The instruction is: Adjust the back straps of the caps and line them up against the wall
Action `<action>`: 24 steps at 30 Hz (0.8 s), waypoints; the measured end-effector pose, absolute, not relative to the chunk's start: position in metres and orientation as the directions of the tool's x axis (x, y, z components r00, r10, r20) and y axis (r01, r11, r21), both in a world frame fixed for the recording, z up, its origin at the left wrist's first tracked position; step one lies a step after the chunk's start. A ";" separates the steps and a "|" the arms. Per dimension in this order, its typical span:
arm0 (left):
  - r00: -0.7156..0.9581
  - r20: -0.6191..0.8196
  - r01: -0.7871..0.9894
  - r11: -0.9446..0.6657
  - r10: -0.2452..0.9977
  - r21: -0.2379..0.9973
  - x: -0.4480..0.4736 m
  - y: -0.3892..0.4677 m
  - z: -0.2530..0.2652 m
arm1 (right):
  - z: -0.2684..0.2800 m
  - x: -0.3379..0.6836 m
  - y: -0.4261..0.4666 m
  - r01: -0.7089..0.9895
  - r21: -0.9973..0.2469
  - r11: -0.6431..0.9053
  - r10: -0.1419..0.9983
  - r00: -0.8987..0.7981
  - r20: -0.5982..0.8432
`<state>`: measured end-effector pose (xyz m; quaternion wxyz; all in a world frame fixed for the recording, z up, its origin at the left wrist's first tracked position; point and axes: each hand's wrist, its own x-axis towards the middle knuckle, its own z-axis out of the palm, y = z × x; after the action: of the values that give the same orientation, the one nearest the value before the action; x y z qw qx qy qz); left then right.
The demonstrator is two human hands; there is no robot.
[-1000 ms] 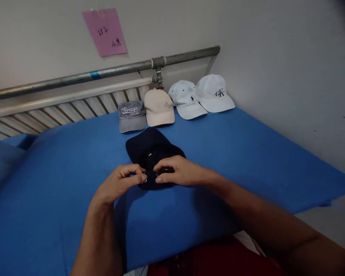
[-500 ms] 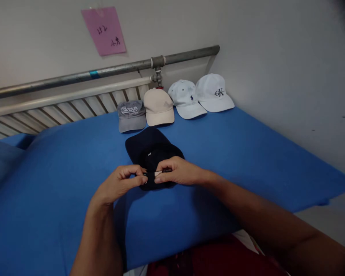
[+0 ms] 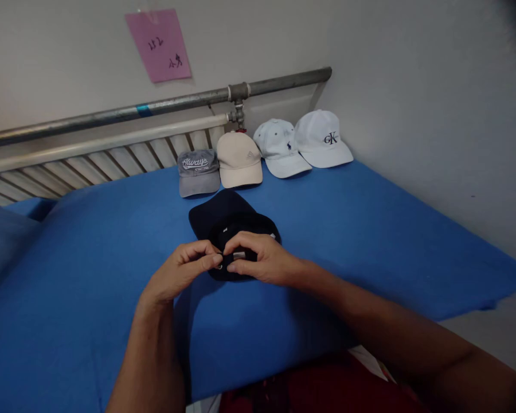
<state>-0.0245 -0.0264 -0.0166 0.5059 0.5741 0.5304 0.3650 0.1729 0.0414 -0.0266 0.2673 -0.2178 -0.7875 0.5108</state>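
Note:
A dark navy cap [image 3: 221, 213] lies on the blue sheet, its brim pointing away from me and its inside partly showing. My left hand [image 3: 183, 268] pinches the left part of its back strap between thumb and forefinger. On the strap's other side, the thumb and forefinger of my right hand [image 3: 264, 261] are curled around it, spaced apart on either side of a small metal buckle [image 3: 239, 256]. The strap's end is partly hidden behind my fingers.
Beyond the navy cap stand a grey cap [image 3: 199, 175], a beige cap [image 3: 239, 160], a white cap with a small dark emblem [image 3: 280, 149] and a white lettered cap [image 3: 322, 140]. A radiator [image 3: 112, 155] and metal pipe [image 3: 189, 102] run along the wall. The blue sheet [image 3: 124, 241] covers the surface.
My right forefinger has lifted and shifted slightly left, so the metal buckle now shows between it and the thumb. My left hand keeps its pinch on the strap.

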 end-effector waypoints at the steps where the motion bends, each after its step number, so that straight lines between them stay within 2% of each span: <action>1: 0.177 -0.105 0.247 0.059 0.978 0.967 -0.025 -0.026 -0.017 | -0.027 0.173 0.041 0.068 -0.904 0.421 0.607 -0.762 0.226; 3: 0.191 -0.095 0.251 0.045 0.977 0.967 -0.026 -0.026 -0.016 | -0.027 0.173 0.041 0.059 -0.895 0.442 0.595 -0.766 0.243; 6: 0.214 -0.120 0.261 0.062 0.970 0.963 -0.027 -0.026 -0.014 | -0.025 0.176 0.044 0.044 -0.930 0.364 0.595 -0.779 0.196; 10: 0.294 -0.197 0.441 0.050 0.935 0.896 -0.026 -0.026 -0.013 | -0.022 0.179 0.047 0.054 -0.970 0.237 0.579 -0.809 0.097; 13: 0.336 -0.226 0.485 0.038 0.914 0.874 -0.022 -0.025 -0.016 | -0.023 0.179 0.048 0.071 -0.958 0.277 0.547 -0.832 0.096; 20: 0.268 -0.164 0.358 0.060 0.949 0.932 -0.015 -0.017 -0.027 | -0.032 0.176 0.048 -0.130 -0.861 0.492 0.475 -0.788 0.391; 24: 0.248 -0.189 0.140 0.158 0.950 0.977 -0.017 -0.015 -0.029 | -0.035 0.175 0.046 -0.196 -0.818 0.540 0.446 -0.758 0.476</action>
<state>-0.0168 -0.0152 -0.0291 0.5726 0.5441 0.5011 0.3536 0.1745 0.0456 -0.0354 0.3390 -0.0770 -0.8094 0.4733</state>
